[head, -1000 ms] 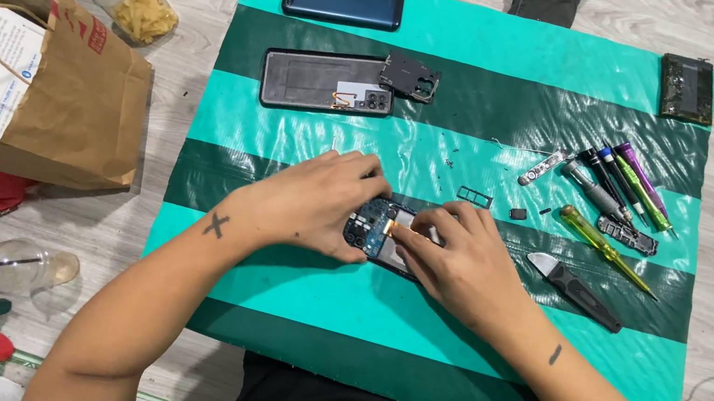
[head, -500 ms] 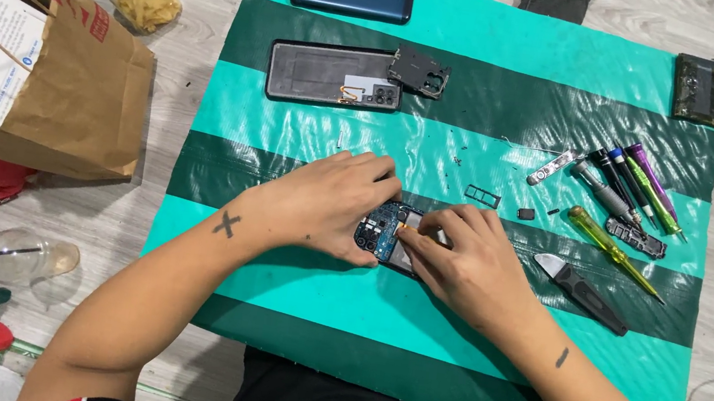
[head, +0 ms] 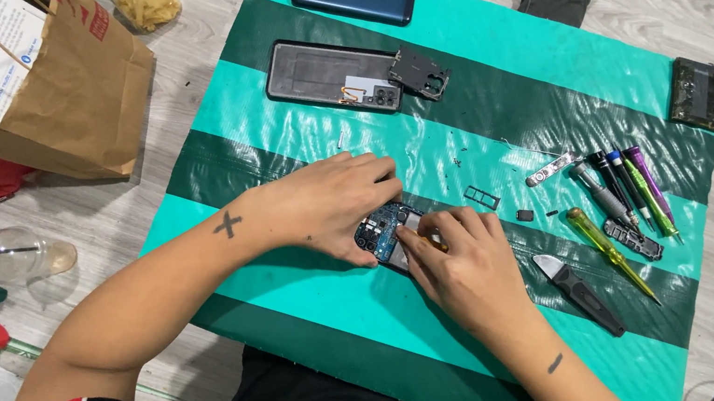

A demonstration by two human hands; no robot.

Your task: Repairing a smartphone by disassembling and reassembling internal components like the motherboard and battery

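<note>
Striped green mat [head: 490, 70] covering low table. Opened phone [head: 385, 233] lying mid-mat, circuit board exposed — left hand [head: 323, 205] curling over it, pressing it down; right hand [head: 461, 263] pinching at its edge. Back cover [head: 328, 76], camera bracket [head: 420, 73], SIM tray [head: 481, 196] already lying apart — reassembly pending.

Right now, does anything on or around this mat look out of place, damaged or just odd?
Nothing looks spilled or broken. Both the left hand and right hand rest on an opened phone with its circuit board bare. Its parts lie loose: a dark back cover, a small tray frame.
</note>
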